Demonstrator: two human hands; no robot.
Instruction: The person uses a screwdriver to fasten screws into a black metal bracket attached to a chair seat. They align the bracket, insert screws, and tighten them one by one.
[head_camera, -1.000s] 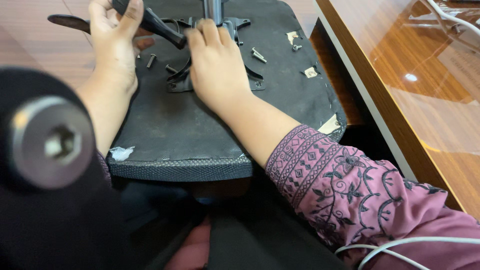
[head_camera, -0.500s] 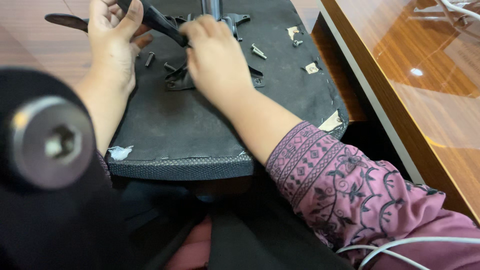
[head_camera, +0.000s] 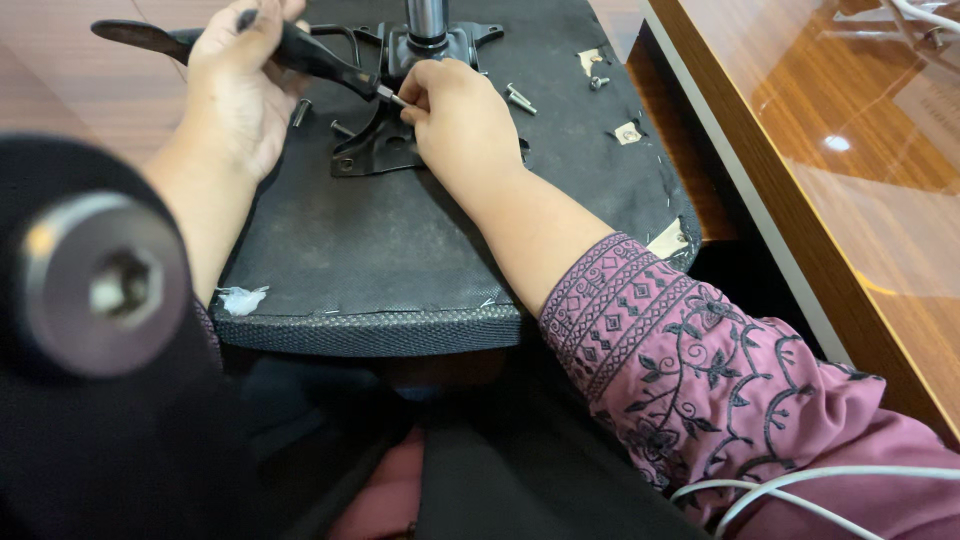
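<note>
Nearest the camera, a blurred black part with a hex-socket metal hub (head_camera: 100, 283) fills the lower left, and beyond it lies an upturned chair seat (head_camera: 400, 260). Farther up, the left hand (head_camera: 235, 85) is wrapped tight around a black-handled screwdriver (head_camera: 320, 62). Its tip meets the right hand (head_camera: 460, 125), whose fingers pinch at the black metal mounting plate (head_camera: 375, 150), with loose bolts (head_camera: 520, 98) just beside it and the gas-lift column (head_camera: 427, 18) behind.

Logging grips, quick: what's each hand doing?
Left hand: closed around the screwdriver handle.
Right hand: fingertips pinched at the screwdriver's tip.
</note>
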